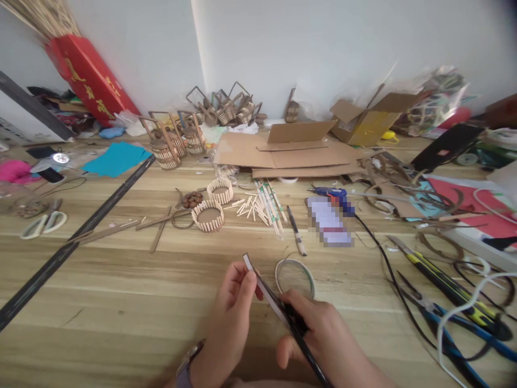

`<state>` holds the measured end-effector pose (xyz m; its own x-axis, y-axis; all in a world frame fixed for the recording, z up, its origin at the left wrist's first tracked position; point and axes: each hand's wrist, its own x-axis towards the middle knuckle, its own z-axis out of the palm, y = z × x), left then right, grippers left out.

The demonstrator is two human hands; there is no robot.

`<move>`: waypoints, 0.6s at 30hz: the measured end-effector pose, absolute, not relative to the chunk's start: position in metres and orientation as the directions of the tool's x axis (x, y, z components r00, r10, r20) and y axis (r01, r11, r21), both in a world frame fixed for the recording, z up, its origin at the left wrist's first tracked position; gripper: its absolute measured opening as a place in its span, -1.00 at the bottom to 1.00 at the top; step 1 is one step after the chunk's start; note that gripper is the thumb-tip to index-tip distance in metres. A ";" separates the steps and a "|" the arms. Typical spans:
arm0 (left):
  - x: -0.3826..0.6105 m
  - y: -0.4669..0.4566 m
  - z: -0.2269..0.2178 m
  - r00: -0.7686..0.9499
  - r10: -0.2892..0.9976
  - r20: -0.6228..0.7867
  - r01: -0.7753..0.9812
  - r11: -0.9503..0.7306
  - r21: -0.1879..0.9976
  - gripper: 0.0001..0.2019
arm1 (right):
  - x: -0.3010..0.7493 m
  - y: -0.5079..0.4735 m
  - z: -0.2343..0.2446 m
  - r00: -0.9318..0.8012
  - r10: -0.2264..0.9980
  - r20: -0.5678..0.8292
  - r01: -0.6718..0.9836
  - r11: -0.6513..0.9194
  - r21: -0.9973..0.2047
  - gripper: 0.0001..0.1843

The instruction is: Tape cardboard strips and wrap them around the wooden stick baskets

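Observation:
My left hand (236, 302) is closed, pinching the upper end of a long thin strip (247, 262) between thumb and fingers. The strip has a pale face and dark edges, and slants down to the right. My right hand (321, 328) is closed around a black tool (298, 322) lying against the strip; the fingers hide most of it, so its kind is unclear. A long black length runs below that hand toward the bottom edge. Just beyond my hands lies a pale ring of tape or wire (294, 261). A black craft knife or pen (297, 230) rests farther off.
Two rings of small wooden sticks (208, 216) stand mid-table beside loose sticks (252, 207). Right of them are a blue glue gun (331, 192), pliers (428, 307) and a black cable (382, 253). White-handled scissors (44, 222) lie left. Cardboard (238, 151) and small baskets (165, 151) sit behind.

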<state>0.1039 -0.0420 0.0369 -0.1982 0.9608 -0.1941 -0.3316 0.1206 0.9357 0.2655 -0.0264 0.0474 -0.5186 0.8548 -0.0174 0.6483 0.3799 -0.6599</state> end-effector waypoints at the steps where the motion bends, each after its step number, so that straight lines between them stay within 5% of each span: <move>1: 0.103 -0.041 0.037 -0.227 0.955 -0.189 -0.327 0.108 0.939 -0.66 | 0.266 -0.027 0.048 -0.521 0.853 -0.018 0.650 0.383 -0.656 -0.55; 18: 0.107 -0.047 0.027 -0.212 0.967 -0.141 -0.398 0.046 0.916 -0.69 | 0.266 -0.026 0.049 -0.529 0.848 -0.001 0.677 0.422 -0.603 -0.55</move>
<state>0.1071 -0.0468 0.0271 -0.2116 0.9672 -0.1408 -0.3982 0.0462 0.9161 0.2662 -0.0256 0.0488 -0.5295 0.8483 -0.0008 0.6769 0.4220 -0.6031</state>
